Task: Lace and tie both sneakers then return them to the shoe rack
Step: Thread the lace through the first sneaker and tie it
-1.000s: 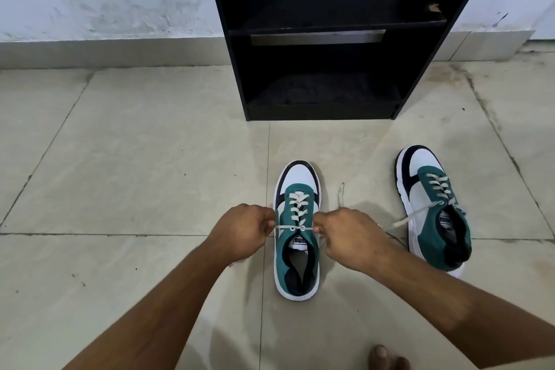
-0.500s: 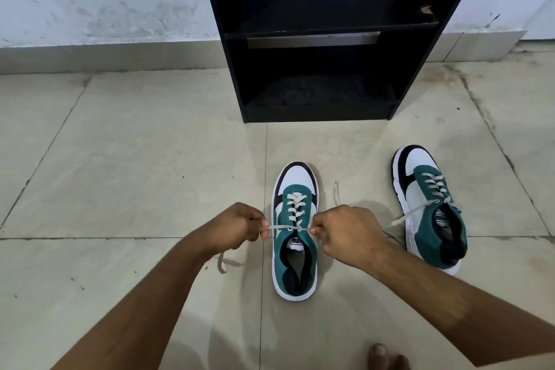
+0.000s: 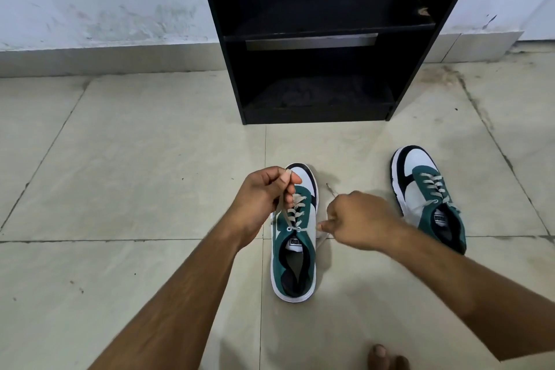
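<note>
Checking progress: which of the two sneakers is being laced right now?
The middle sneaker; both hands hold its lace ends. The right sneaker lies untouched.

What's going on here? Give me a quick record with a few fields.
activity: tying a shoelace
left hand: pinching one lace end, raised over the near sneaker's toe
right hand: pinching the other lace end, beside the near sneaker
near sneaker: on the floor, laced, not yet knotted
far sneaker: on the floor to the right, laced, no bow visible
shoe rack: black, visible shelves hold no shoes

2 sneakers (image 3: 295,249) (image 3: 429,198) lie side by side on the floor (image 3: 120,174) before the rack (image 3: 315,39).
</note>
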